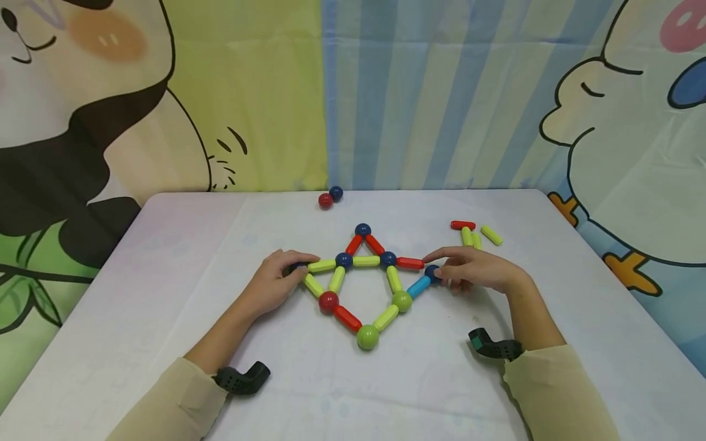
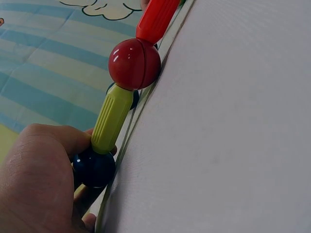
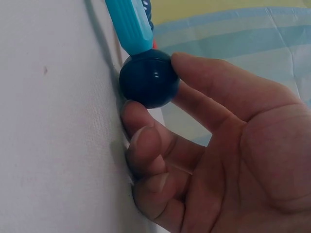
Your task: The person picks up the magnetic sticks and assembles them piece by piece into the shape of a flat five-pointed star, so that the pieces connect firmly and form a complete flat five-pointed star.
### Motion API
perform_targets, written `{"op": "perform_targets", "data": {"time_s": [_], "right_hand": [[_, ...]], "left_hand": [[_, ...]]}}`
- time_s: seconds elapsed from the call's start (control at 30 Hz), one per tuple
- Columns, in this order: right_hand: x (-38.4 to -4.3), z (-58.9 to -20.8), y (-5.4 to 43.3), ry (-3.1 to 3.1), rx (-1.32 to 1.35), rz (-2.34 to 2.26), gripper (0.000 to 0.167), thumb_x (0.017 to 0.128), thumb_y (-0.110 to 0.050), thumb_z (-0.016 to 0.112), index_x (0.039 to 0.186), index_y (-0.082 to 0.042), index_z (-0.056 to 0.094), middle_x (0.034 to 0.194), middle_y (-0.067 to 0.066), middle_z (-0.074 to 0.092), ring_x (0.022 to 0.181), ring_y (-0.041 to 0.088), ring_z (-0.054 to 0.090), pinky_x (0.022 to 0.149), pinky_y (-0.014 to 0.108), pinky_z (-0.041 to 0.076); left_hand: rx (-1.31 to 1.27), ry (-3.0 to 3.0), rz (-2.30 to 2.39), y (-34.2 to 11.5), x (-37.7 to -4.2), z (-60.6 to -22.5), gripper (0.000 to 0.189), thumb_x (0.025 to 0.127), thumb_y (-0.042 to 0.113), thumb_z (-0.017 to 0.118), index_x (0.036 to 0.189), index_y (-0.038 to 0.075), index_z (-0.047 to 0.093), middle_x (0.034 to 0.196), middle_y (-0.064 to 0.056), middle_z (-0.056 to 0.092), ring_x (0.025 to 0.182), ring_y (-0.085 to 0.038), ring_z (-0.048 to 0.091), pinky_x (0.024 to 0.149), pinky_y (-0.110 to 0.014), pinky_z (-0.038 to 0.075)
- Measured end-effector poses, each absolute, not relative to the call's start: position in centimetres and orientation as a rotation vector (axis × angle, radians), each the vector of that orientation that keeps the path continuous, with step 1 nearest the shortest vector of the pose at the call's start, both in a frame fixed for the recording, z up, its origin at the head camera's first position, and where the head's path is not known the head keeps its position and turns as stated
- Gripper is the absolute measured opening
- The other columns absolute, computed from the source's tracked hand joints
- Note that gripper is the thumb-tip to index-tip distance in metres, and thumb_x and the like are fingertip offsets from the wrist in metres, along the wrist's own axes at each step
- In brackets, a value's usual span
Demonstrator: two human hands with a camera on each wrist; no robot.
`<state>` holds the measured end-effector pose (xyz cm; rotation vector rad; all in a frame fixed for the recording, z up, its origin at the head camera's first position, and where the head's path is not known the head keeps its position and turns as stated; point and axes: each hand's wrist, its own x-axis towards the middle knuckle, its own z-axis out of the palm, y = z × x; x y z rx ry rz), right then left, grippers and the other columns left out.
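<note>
Left hand (image 1: pixel 277 277) has thumb and fingers curled around the left blue ball (image 2: pixel 95 167), at nine o'clock on the ball-and-rod frame (image 1: pixel 366 261), which sits mid-table (image 1: pixel 353 404); grip looks snug, little gap. Lime rod (image 2: pixel 112 119) runs from that ball to the red ball (image 1: pixel 328 302), about eight o'clock. Loose ball pair (image 1: pixel 326 201) is well apart, past the frame toward eleven. Frame probably handles as light, hard plastic: rods stiff, ribbed sides giving some bite, balls glossy and likely a bit slippery. Not fragile by the look of it, but joints are likely the weak spot, apt to swivel or pop if one corner is lifted alone. Top blue ball (image 1: pixel 363 229) marks twelve, bottom green ball (image 1: pixel 368 337) six. Red rod (image 1: pixel 410 263) points to three, outer end with no ball on it; light-blue rod (image 1: pixel 419 286) slants up to two, ending in the right blue ball (image 3: pixel 149 78). Right hand (image 1: pixel 477 269) pinches that ball between thumb and fingertips, other fingers bent; whether a fingertip touches the red rod, cannot tell. Best holds: opposite balls together, or mid-rod near a joint. Loose rods (image 1: pixel 491 235) lie at twelve from the right hand.
</note>
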<state>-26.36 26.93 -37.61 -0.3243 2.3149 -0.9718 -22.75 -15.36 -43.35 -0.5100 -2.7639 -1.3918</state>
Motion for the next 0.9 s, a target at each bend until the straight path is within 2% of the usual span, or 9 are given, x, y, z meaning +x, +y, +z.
{"op": "perform_targets", "data": {"time_s": [0.1,0.23,0.63,0.7,0.83,0.9], "right_hand": [[-26.4,-37.6,27.0,2.324,-0.336,-0.973,0.044,0.101,-0.033,0.062,0.143,-0.019,0.059,0.092,0.011,0.065,0.076,0.026,0.060,0.065,0.032,0.050],[-26.5,-37.7,26.9,2.327,-0.347,-0.977,0.040,0.102,-0.033,0.062,0.139,-0.018,0.063,0.091,0.011,0.064,0.076,0.026,0.060,0.064,0.031,0.050],[-26.7,-37.8,26.6,2.361,-0.317,-0.985,0.039,0.100,-0.035,0.067,0.133,-0.014,0.064,0.085,0.009,0.060,0.072,0.024,0.056,0.063,0.029,0.047],[-26.7,-37.8,26.4,2.364,-0.292,-1.015,0.040,0.099,-0.034,0.068,0.132,-0.012,0.063,0.082,0.009,0.058,0.070,0.024,0.055,0.062,0.028,0.046],[-26.7,-37.8,25.9,2.372,-0.238,-1.079,0.043,0.099,-0.032,0.069,0.134,-0.010,0.058,0.077,0.007,0.058,0.065,0.022,0.054,0.060,0.027,0.046],[-26.8,-37.9,25.6,2.375,-0.211,-1.119,0.044,0.099,-0.030,0.069,0.133,-0.008,0.054,0.076,0.006,0.058,0.063,0.021,0.054,0.059,0.028,0.047]], "left_hand": [[-0.510,-2.761,-1.386,-15.4,-22.8,-43.3,0.031,0.102,0.014,0.058,0.129,0.020,0.073,0.133,-0.002,0.071,0.124,-0.027,0.058,0.109,-0.053,0.045],[-0.513,-2.758,-1.376,-15.4,-22.8,-43.3,0.031,0.102,0.014,0.058,0.129,0.019,0.073,0.133,-0.003,0.071,0.126,-0.028,0.059,0.112,-0.055,0.042],[-0.486,-2.767,-1.385,-15.3,-22.7,-43.2,0.031,0.102,0.015,0.059,0.128,0.019,0.073,0.131,-0.003,0.071,0.123,-0.025,0.058,0.108,-0.052,0.046],[-0.476,-2.763,-1.391,-15.3,-22.7,-43.2,0.031,0.101,0.014,0.059,0.128,0.018,0.073,0.131,-0.003,0.071,0.123,-0.027,0.059,0.110,-0.053,0.045],[-0.451,-2.764,-1.389,-15.3,-22.7,-43.2,0.031,0.100,0.013,0.059,0.127,0.017,0.074,0.130,-0.005,0.071,0.131,-0.031,0.058,0.122,-0.057,0.032],[-0.432,-2.770,-1.388,-15.4,-22.6,-43.2,0.031,0.099,0.012,0.060,0.126,0.017,0.074,0.129,-0.006,0.071,0.129,-0.032,0.058,0.121,-0.058,0.032]]}}
